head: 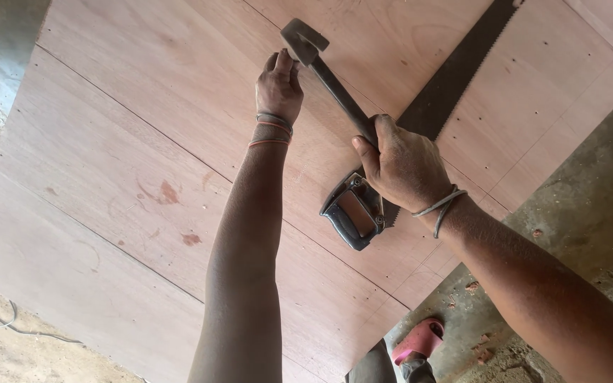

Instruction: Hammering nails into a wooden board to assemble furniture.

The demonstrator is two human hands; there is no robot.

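My right hand grips the dark handle of a hammer, whose metal head hangs just above the plywood sheet. My left hand reaches far out and presses its fingertips on the sheet right beside the hammer head; whatever it pinches there is too small to see. A hand saw lies flat on the plywood, its toothed blade running to the upper right and its dark handle just below my right hand. Thin bands circle both wrists.
The plywood lies on a rough concrete floor with small debris. A foot in a pink sandal stands at the sheet's near edge. A thin cord curls on the ground at lower left.
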